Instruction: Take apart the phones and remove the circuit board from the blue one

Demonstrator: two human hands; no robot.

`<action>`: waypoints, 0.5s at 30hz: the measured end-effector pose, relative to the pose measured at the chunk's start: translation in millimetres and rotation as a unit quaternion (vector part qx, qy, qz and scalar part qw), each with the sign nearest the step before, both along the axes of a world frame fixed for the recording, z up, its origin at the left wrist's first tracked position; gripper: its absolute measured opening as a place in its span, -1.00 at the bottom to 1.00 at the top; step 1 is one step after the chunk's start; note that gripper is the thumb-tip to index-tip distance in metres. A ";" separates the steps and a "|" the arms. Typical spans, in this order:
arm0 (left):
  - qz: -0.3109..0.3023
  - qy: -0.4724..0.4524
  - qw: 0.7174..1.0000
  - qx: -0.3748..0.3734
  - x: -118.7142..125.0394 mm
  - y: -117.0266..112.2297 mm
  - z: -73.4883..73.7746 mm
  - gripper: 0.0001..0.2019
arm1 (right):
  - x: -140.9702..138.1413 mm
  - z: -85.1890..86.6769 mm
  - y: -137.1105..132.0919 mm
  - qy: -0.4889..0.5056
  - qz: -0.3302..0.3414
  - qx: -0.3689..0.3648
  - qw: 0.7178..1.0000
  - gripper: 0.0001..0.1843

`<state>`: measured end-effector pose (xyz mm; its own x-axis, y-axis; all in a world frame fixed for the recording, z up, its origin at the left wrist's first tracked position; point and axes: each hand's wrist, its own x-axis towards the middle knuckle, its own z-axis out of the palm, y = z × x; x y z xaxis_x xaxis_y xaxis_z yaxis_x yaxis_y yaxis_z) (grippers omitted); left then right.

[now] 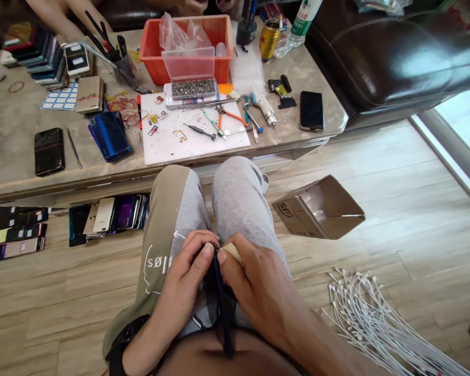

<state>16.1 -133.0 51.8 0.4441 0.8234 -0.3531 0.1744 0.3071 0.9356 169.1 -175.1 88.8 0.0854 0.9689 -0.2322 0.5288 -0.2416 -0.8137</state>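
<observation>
Over my lap, my left hand [190, 266] is closed on a dark phone [223, 308] held upright and seen edge-on, its near end by my belly. My right hand [256, 279] wraps round a rounded beige handle [234, 253] of a small tool and meets the phone's far end. The tool's tip is hidden between the fingers. Ahead, on the table, a white work mat [160, 143] carries a screwdriver [199, 130], orange-handled pliers [232, 119] and a clear box of screws [191, 89].
An orange bin [151, 55] stands behind the mat. Phones [112, 137] lie on the table [15, 125]. An open cardboard box [301, 216] and white cables [360, 313] are on the floor at right. More phones [123, 214] sit below the table. Another person's arm [57, 18] shows at top left.
</observation>
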 end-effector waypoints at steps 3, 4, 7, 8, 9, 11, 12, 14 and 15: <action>0.012 0.005 1.000 -0.003 1.0 -1.9 -4.9 -0.71 | -2.4 -3.5 3.9 -0.046 -0.004 -0.006 0.999 -0.66; 0.020 0.008 1.000 -0.002 1.6 -3.1 -7.2 -0.70 | -4.1 -5.5 4.6 -0.076 -0.004 -0.003 0.997 -0.65; 0.038 0.019 0.999 0.001 3.9 -7.1 -14.4 -0.68 | -9.7 -11.8 5.0 -0.162 0.013 0.003 0.987 -0.71; 0.042 0.024 0.999 0.000 4.7 -8.3 -16.5 -0.68 | -11.3 -13.4 4.8 -0.181 0.024 0.001 0.983 -0.73; 0.044 0.028 0.999 -0.003 5.4 -9.2 -18.3 -0.68 | -12.7 -14.6 4.5 -0.193 0.036 -0.004 0.980 -0.74; 0.047 0.036 0.998 -0.009 6.3 -10.5 -21.0 -0.65 | -14.8 -15.5 3.8 -0.211 0.058 -0.013 0.976 -0.74; 0.050 0.039 0.998 -0.011 6.6 -10.8 -22.0 -0.64 | -15.5 -15.5 3.5 -0.218 0.068 -0.015 0.974 -0.75; 0.053 0.042 0.998 -0.011 6.9 -11.0 -23.5 -0.62 | -16.6 -15.1 3.1 -0.228 0.078 -0.015 0.970 -0.77; 0.054 0.042 0.998 -0.011 7.0 -10.9 -24.0 -0.62 | -17.1 -15.0 2.9 -0.233 0.081 -0.014 0.969 -0.78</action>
